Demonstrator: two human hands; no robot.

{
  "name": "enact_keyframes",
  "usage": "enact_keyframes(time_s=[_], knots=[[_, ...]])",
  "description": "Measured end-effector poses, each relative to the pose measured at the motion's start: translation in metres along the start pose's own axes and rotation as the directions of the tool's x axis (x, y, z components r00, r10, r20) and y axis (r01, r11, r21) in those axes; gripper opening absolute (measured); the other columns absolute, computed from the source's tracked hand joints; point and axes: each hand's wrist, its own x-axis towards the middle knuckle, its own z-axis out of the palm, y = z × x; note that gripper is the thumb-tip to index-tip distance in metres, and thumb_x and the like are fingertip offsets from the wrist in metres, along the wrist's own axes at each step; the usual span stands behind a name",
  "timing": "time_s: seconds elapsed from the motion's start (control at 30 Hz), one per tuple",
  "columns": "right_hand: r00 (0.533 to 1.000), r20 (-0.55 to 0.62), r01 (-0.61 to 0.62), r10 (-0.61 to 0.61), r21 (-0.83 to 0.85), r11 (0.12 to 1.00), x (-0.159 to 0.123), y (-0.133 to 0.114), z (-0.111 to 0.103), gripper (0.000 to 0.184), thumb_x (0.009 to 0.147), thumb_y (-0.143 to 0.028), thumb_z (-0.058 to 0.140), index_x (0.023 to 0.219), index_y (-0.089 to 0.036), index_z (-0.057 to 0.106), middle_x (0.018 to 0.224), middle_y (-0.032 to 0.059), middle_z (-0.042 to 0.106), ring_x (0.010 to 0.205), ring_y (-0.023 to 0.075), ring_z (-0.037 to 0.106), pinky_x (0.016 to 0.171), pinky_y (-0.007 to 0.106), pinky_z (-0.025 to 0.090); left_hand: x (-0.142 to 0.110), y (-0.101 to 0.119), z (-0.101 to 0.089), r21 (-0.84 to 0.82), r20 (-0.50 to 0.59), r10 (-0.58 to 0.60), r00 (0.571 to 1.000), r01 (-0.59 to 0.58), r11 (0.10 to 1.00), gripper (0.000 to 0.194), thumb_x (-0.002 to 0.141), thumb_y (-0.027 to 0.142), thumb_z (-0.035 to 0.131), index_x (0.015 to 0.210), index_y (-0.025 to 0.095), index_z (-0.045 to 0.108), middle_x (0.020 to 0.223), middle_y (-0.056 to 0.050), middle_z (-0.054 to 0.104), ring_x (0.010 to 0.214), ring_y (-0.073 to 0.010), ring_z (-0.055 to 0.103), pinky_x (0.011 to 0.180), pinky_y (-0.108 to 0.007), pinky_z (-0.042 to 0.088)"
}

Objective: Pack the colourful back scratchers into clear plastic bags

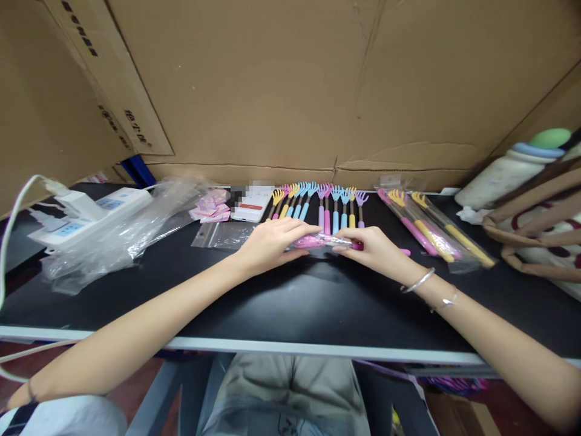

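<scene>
A pink back scratcher lies crosswise between my hands, with clear plastic film around part of it. My left hand is closed over its left end, thumb below and fingers on top. My right hand pinches it farther right, and the pink handle end shows past that hand. Just beyond my hands, several unwrapped back scratchers in yellow, pink, blue and purple lie side by side, claws pointing away. To the right are bagged back scratchers in pink and yellow.
At the left, clear plastic bags lie beside a white power strip. Pink cards and a phone are at the back. A bottle and a brown-handled bag stand right. Cardboard walls the table.
</scene>
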Motion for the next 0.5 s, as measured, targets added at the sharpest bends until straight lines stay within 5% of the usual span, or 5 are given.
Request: enact_keyframes(time_s=[0.5], knots=[[0.993,-0.051,0.106,-0.111,-0.080,0.991,-0.0036,-0.0071,0.0012,0.015,0.084,-0.029,0.058,0.095,-0.020,0.060,0.062,-0.0036,0.054,0.054,0.0104,0.049,0.057,0.020,0.036,0.0005,0.0054,0.0015,0.001,0.085,-0.019,0.996,0.019,1.000,0.032,0.093,0.029,0.048,0.125,0.025,0.053,0.101,-0.002,0.065,0.093,-0.0144,0.058,0.080,-0.025,0.044]])
